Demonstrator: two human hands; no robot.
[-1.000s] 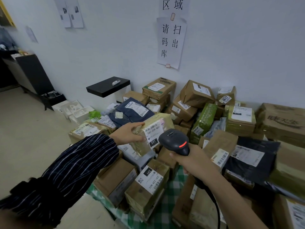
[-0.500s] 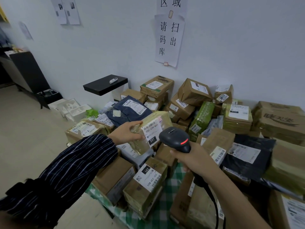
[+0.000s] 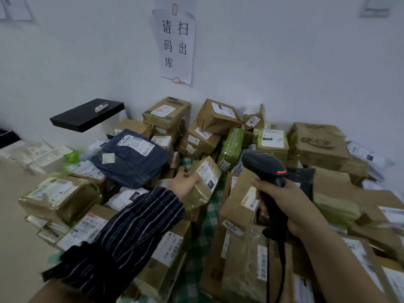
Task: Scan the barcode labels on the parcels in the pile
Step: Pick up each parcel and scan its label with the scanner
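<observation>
Parcels crowd almost the whole floor up to the white wall (image 3: 284, 62), so there is little free room. The only open strip is a narrow gap of green checked cloth (image 3: 211, 215) running between the two hands, with bare pale floor (image 3: 13, 215) far out to the left of the left fingers. A black shelf (image 3: 87, 114) juts from the wall well beyond and to the left of the left fingers, above the edge of the pile.

The left hand (image 3: 183, 185), in a striped sleeve (image 3: 131, 232), grips a tape-wrapped cardboard parcel (image 3: 202, 184). Its fingers are curled closed over the parcel's top left edge, thumb side toward the camera. The parcel is tilted, its upper end leaning away toward the wall, and sits at the near end of the gap, just beside the boxes below it. Its white barcode label (image 3: 206, 171) lies just right of the fingertips, facing up and right; the print is blurred, with a small black tag at the lower corner.

The right hand (image 3: 286, 204) is closed tightly around the handle of a black scanner (image 3: 265, 166). The scanner head rises above the fingers, a red light showing on its right side, and points left toward the held parcel without touching it. Its cable (image 3: 281, 270) hangs down below the fist. Just left of the right fingers stands a brown box (image 3: 240, 193) with a small label.
</observation>
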